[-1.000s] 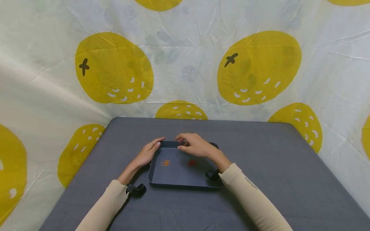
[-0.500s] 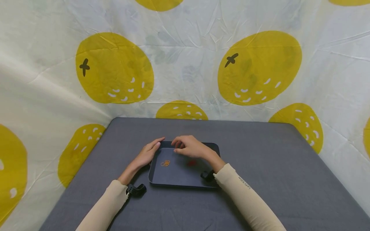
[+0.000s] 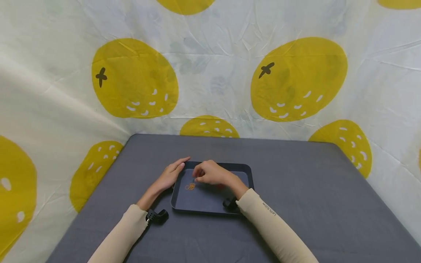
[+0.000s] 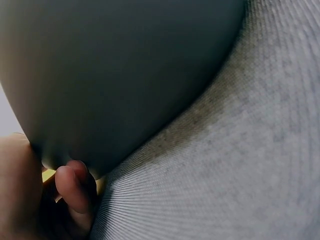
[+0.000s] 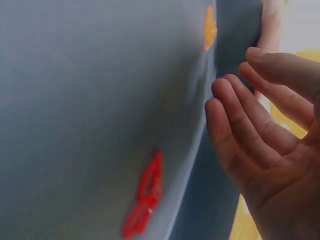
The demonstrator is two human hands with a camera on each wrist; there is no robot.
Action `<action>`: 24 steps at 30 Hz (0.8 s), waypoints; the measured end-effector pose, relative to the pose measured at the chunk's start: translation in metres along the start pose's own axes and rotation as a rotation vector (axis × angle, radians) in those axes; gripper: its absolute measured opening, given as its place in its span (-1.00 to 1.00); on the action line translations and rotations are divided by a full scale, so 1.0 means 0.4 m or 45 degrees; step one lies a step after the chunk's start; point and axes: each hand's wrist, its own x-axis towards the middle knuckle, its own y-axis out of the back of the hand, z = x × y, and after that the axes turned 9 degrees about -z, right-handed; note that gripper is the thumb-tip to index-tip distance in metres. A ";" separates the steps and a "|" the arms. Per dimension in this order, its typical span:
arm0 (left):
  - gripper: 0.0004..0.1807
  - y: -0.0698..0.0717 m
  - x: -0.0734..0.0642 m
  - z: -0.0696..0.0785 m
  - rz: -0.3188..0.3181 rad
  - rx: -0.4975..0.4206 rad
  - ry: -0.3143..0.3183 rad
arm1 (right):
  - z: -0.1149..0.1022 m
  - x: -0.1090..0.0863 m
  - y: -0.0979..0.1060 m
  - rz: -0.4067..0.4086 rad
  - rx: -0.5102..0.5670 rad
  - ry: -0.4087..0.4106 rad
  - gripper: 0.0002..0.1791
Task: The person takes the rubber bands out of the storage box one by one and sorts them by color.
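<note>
Orange bands [image 3: 190,186], likely light, stretchy and best pinched by one loop, lie near the bent, empty fingers of the right hand [image 3: 212,172]; the left hand [image 3: 169,176] clamps the tray [image 3: 197,202].

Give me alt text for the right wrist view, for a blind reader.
A right hand, fingers bent and holding nothing, hovers over a dark tray. Inside, red bands lie low in frame, orange bands near the top, by the left hand.
</note>
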 end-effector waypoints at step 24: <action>-0.48 -0.004 0.005 -0.001 0.023 0.018 -0.034 | -0.005 0.024 -0.036 -0.020 -0.018 -0.071 -0.96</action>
